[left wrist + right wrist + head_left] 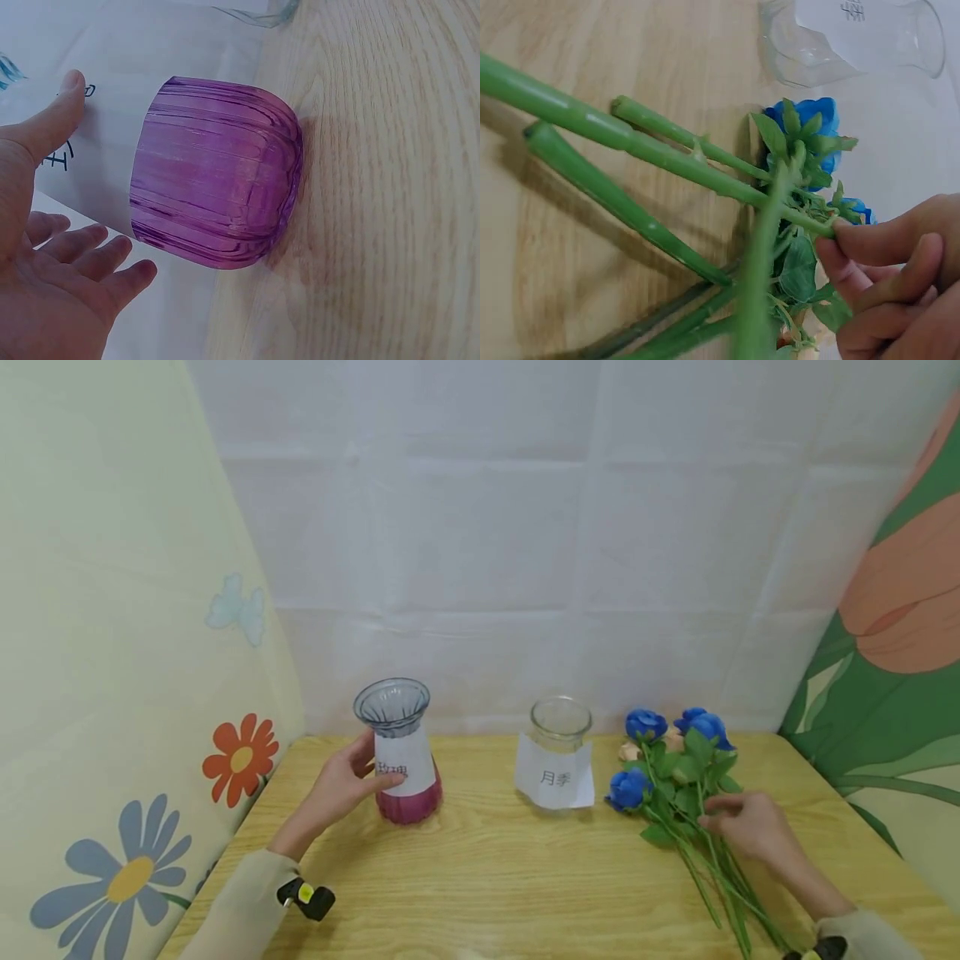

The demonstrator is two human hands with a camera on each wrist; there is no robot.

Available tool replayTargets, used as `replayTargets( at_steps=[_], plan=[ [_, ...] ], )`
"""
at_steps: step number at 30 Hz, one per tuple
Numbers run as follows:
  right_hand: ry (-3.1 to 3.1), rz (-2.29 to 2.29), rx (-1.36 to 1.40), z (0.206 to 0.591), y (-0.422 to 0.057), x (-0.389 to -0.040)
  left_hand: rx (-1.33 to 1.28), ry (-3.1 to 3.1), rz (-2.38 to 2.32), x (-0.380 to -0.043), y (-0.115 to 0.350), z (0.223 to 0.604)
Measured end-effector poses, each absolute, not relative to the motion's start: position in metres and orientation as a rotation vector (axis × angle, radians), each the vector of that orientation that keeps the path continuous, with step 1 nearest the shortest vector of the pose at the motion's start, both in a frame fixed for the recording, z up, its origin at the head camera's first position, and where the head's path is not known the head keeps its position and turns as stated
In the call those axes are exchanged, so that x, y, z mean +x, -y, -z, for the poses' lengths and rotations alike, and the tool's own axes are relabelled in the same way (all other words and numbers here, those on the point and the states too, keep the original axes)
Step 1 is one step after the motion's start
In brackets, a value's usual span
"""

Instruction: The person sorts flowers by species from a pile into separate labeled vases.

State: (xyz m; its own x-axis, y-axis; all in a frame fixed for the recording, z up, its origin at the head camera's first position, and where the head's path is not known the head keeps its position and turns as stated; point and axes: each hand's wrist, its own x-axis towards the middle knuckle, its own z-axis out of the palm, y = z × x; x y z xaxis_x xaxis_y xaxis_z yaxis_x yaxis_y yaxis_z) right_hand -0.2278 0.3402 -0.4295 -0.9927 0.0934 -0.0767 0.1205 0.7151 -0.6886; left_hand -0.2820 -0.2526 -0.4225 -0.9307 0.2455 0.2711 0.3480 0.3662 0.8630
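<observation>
On the left stands a glass vase [408, 808] with a grey flared top, a purple base and a white paper label with handwriting. My left hand [339, 787] is at its left side, the thumb across the label; in the left wrist view the fingers [124, 285] are spread loosely beside the vase. On the right lies a bunch of blue roses [628, 788] with green leaves and long stems. My right hand [752, 828] pinches one green stem [802, 219] between thumb and forefinger, among the other stems. Which bloom this stem carries I cannot tell.
A clear glass vase [561, 720] with a white paper label [555, 781] stands between the purple vase and the flowers. Pale peach blooms [673, 741] show among the blue ones. A white cloth [480, 543] hangs behind the wooden table [480, 893], with printed cloths at both sides.
</observation>
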Motion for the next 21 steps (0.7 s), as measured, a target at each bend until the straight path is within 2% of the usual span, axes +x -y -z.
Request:
replayTargets(
  at_steps=[8, 21],
  plan=[
    [-2.776, 1.409, 0.227, 0.426, -0.348, -0.227, -0.535, 2.532, 1.621, -0.283, 0.254, 0.423],
    [-2.861, 1.450, 0.115, 0.413, -0.350, -0.232, -0.517, 2.559, 1.668, -0.287, 0.253, 0.425]
  ],
)
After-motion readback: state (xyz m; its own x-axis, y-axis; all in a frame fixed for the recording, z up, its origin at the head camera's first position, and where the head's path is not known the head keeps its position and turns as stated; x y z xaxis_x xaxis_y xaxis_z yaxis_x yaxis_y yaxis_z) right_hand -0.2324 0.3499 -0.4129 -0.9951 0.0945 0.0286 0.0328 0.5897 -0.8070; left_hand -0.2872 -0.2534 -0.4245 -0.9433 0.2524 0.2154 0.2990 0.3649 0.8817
